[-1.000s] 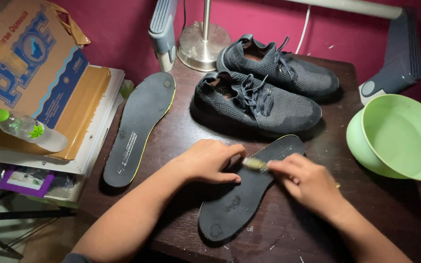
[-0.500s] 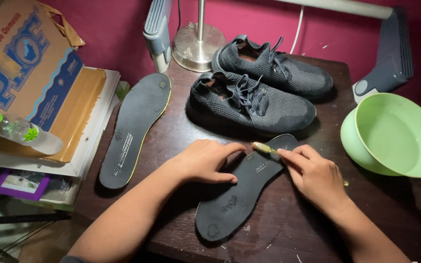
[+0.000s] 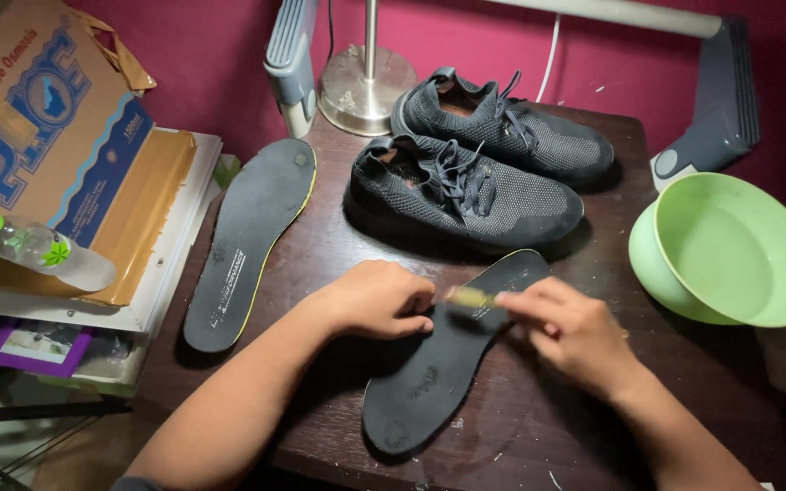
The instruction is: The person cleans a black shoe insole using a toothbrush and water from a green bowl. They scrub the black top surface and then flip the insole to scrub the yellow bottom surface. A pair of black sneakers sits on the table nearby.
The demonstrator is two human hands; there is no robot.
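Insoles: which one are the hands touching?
The near insole by the table's front edge, under the left hand and right hand. The other insole lies alone, left.

Black insole (image 3: 438, 364) on a dark brown worktop (image 3: 539, 427); second insole (image 3: 247, 241) dark grey with a yellow-green edge; two charcoal knit shoes (image 3: 466, 195); pale green bowl (image 3: 730, 250); magenta wall (image 3: 211, 55); tan-and-blue cardboard box (image 3: 38, 136)

You've got two dark knit shoes (image 3: 475, 173) behind, a spare insole (image 3: 252, 241) left, green bowl (image 3: 734, 250) right, lamp base (image 3: 366, 86), cardboard box (image 3: 43, 136), plastic bottle (image 3: 43, 255) far left.
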